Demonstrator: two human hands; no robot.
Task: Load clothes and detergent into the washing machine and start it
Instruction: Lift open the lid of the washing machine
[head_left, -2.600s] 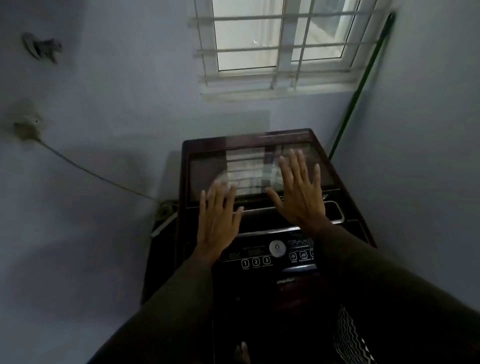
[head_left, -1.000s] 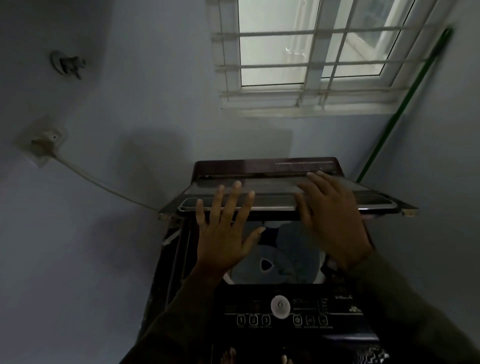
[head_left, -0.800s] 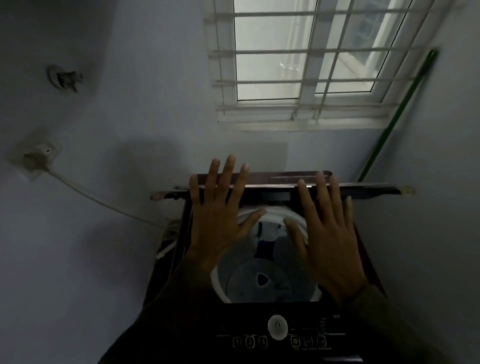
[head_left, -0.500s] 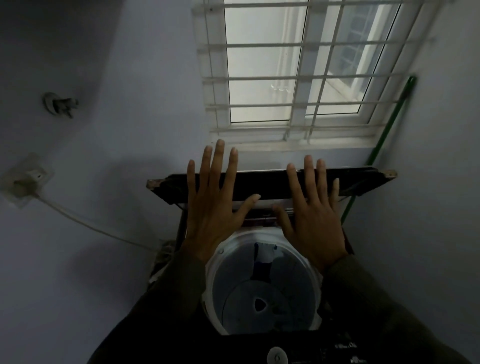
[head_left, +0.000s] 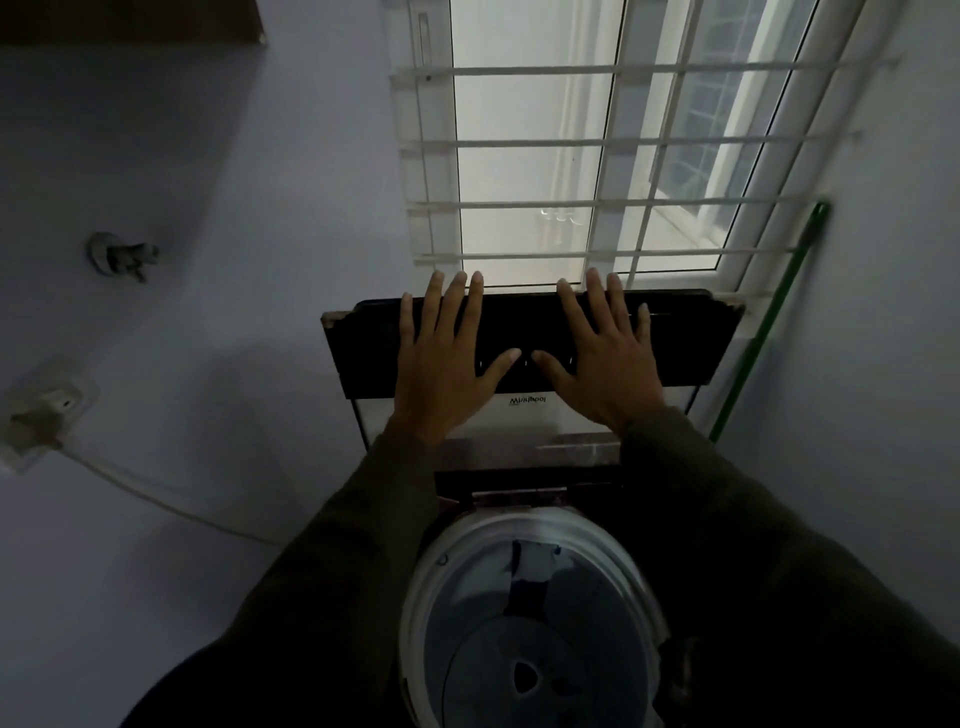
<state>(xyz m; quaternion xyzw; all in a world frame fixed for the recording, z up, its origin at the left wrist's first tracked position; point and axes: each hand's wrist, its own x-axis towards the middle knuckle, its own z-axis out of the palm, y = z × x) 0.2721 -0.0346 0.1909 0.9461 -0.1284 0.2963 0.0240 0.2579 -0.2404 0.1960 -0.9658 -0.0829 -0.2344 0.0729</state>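
A dark top-loading washing machine stands below me with its lid (head_left: 685, 338) folded up against the window wall. My left hand (head_left: 447, 364) and my right hand (head_left: 605, 358) lie flat on the raised lid, fingers spread, holding nothing. Below them the round white rim of the drum (head_left: 421, 597) is open to view, with the grey pulsator (head_left: 524, 675) at the bottom. I see no clothes and no detergent in the drum or anywhere else in the frame.
A barred window (head_left: 597, 145) is right behind the lid. A green pole (head_left: 763, 332) leans in the right corner. On the left wall are a tap (head_left: 122, 257) and a socket (head_left: 49, 410) with a cable running down towards the machine.
The lid has gone from flat and closed to folded upright against the wall, pushed up by both hands. The drum has come into view, and the camera has tilted closer over it.
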